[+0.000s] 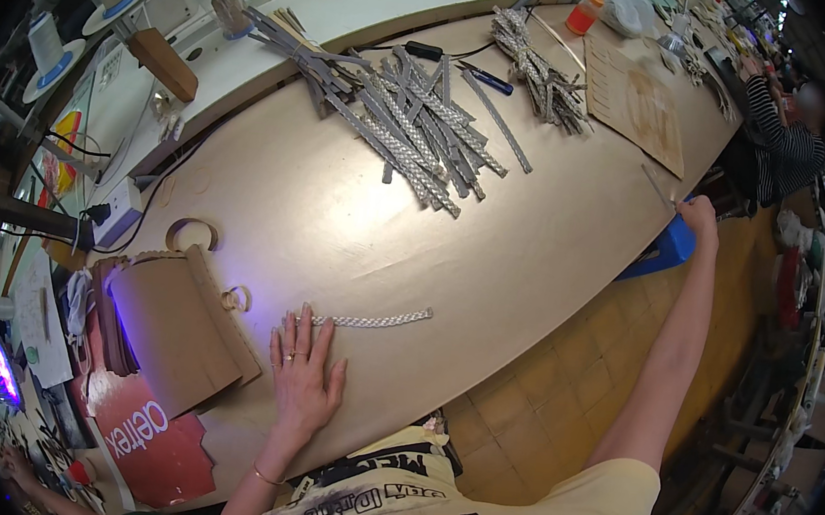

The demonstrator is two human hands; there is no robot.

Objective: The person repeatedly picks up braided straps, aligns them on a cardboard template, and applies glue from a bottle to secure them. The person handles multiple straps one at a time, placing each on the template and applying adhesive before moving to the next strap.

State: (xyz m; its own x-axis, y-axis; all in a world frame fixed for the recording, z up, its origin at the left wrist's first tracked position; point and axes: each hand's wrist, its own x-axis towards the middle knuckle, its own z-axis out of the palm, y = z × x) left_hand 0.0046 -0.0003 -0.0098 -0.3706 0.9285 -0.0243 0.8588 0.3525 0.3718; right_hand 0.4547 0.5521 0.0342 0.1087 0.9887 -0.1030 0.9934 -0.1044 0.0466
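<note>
My left hand (305,384) lies flat near the table's front, its fingers stretched over one end of a silvery braided strap (381,322). The strap's other end runs out to the right along the tabletop. At the table's right edge, far from the left, my right hand (700,217) is closed, with a thin grey strip (657,187) reaching from its fingertips over the table. A blue plastic container (670,250) sits just below that hand, beside the edge. Beyond the single strap is a loose pile of braided and flat grey straps (420,138).
Brown panels (174,328) are stacked at the left, near a tape ring (192,234). A second strap bundle (542,75), a brown board (635,105) and an orange-filled bottle (585,14) stand at the back right. Another person (787,136) sits beyond the table.
</note>
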